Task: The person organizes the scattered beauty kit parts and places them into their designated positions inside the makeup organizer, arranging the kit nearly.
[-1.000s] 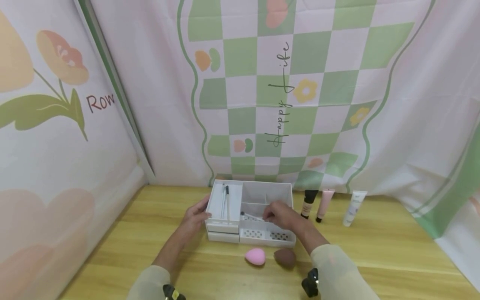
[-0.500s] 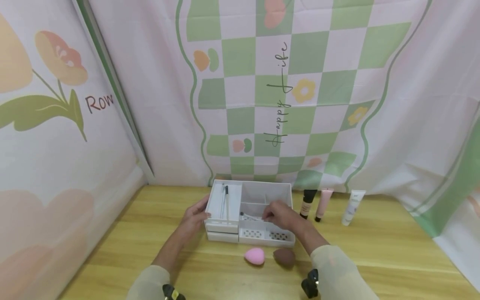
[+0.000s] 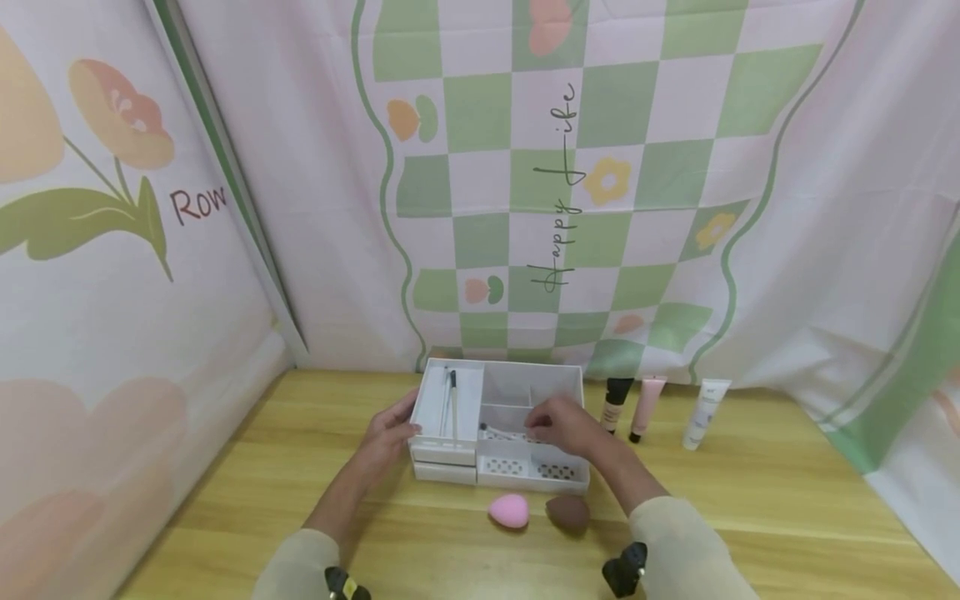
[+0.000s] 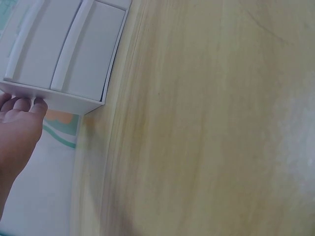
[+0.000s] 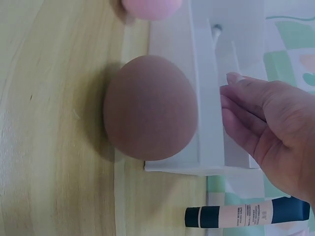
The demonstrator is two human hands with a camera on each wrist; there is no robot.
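Note:
A white makeup organizer (image 3: 498, 367) stands on the table against the cloth backdrop. My left hand (image 3: 388, 429) rests along its left side; the left wrist view shows the fingertips touching that side wall, beside two drawers (image 4: 88, 54). Over the middle compartment is my right hand (image 3: 558, 423), fingers bent and nothing visible between them in the right wrist view. A small dark-headed makeup brush (image 3: 495, 432) lies in that compartment, its far end close to the right fingertips. Slim makeup brushes (image 3: 454, 400) lie in the top left tray.
In front of the organizer sit a pink makeup sponge (image 3: 510, 511) and a brown makeup sponge (image 3: 567, 513). To its right stand a black-and-beige tube (image 3: 615, 407), a pink tube (image 3: 648, 408) and a white tube (image 3: 705, 415).
My right hand has lifted slightly and shifted right, away from the small brush in the middle compartment. The left hand stays on the organizer's side.

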